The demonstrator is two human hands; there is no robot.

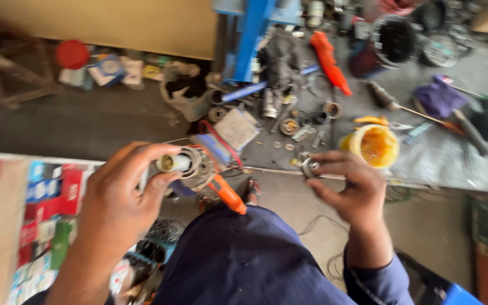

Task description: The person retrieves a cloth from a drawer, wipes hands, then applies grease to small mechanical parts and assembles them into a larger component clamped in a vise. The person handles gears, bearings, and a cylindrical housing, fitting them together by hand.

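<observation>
My left hand (121, 195) grips a round metal machine part (190, 165) with a pale shaft end sticking out toward me; an orange-handled piece (228, 195) hangs below it. My right hand (350, 189) pinches a small round metal ring, like a bearing (310, 167), between thumb and fingertips. Both hands are held above my lap, in dark blue cloth (244, 260). The picture is motion-blurred.
A cluttered grey workbench (441, 152) lies ahead with a yellow tub of grease (375, 146), tools, an orange rag (330, 59), a purple cloth (439, 97) and several metal parts. A blue stand (252, 34) rises behind. Stacked coloured boxes (35, 209) sit at my left.
</observation>
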